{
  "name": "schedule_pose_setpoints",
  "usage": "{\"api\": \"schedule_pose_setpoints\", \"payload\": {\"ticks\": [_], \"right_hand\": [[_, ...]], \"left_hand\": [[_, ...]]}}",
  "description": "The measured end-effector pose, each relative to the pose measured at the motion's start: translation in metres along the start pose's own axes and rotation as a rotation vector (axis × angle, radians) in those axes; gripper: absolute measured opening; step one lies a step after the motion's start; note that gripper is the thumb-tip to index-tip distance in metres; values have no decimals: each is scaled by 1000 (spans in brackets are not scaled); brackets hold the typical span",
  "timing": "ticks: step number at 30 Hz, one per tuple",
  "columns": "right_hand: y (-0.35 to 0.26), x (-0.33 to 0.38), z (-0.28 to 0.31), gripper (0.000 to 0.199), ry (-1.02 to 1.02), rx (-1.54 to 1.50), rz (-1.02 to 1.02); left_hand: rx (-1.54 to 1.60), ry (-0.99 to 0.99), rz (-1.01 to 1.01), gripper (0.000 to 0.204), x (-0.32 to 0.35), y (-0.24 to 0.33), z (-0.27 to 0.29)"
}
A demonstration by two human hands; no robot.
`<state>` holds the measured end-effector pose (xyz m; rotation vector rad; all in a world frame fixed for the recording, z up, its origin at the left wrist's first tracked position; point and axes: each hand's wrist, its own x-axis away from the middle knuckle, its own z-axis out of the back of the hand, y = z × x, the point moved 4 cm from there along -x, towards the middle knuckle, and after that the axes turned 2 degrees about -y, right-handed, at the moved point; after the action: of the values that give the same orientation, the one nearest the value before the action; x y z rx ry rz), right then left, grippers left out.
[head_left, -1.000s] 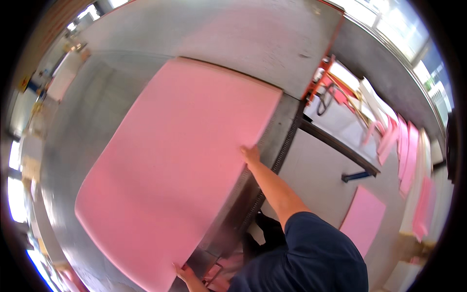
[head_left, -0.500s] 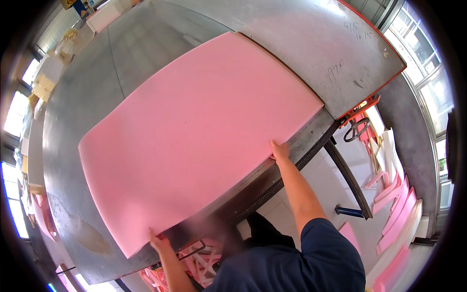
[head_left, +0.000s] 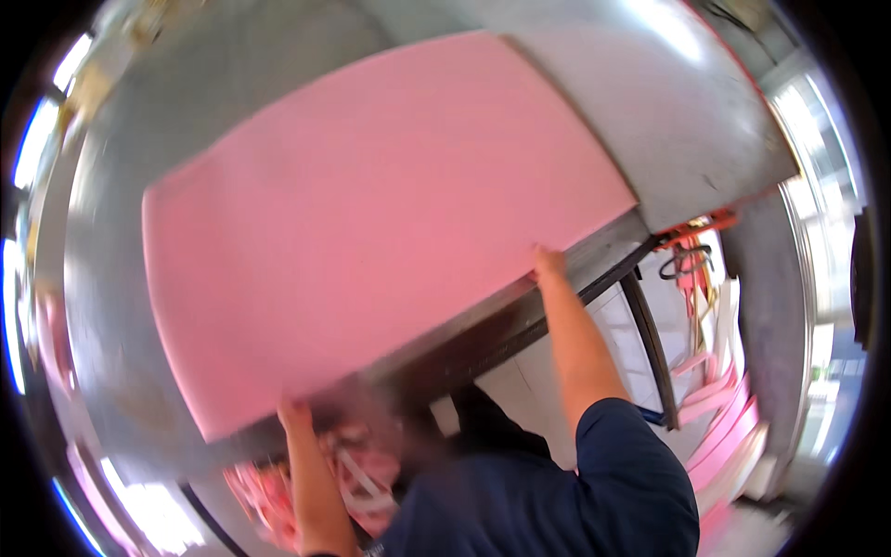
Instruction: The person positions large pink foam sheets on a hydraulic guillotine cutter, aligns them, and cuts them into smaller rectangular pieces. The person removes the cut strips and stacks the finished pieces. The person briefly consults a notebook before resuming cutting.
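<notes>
A large pink foam sheet (head_left: pixel 390 204) lies flat on the grey metal table (head_left: pixel 111 278). Its right end runs along the edge of a bare metal plate (head_left: pixel 687 139). At the sheet's near edge, toward its left corner, my left hand (head_left: pixel 295 415) grips the foam, partly blurred. Farther right along that same edge, my right hand (head_left: pixel 549 264) pinches it with the thumb on top. The fingers beneath the sheet are hidden from both hands' view.
A dark rail (head_left: pixel 613 277) runs along the table's near side. Pink foam scraps (head_left: pixel 357 473) lie below the table by my left arm, and more pink and white strips (head_left: pixel 719 408) lean at the right. An orange bracket (head_left: pixel 705 226) sits at the table's right corner.
The view has shifted and blurred, so table and sheet sit differently in it. Both hands keep hold of the sheet's near edge; any slide of the sheet is hard to tell.
</notes>
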<state>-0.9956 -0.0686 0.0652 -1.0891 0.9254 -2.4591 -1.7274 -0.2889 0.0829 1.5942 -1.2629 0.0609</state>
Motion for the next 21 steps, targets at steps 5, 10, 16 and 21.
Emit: {"api": "schedule_pose_setpoints", "payload": {"ticks": [5, 10, 16, 21], "right_hand": [[-32, -86, 7, 42, -196, -362, -42], [-26, -81, 20, 44, -39, -274, -94], [-17, -96, 41, 46, 35, -269, -96], [-21, -93, 36, 47, 5, -286, -107]], "left_hand": [[154, 120, 96, 28, -80, -90, -79], [-3, 228, 48, 33, -66, -97, -101], [-136, 357, -29, 41, -57, -110, -123], [-187, 359, -16, 41, -60, -110, -118]]}}
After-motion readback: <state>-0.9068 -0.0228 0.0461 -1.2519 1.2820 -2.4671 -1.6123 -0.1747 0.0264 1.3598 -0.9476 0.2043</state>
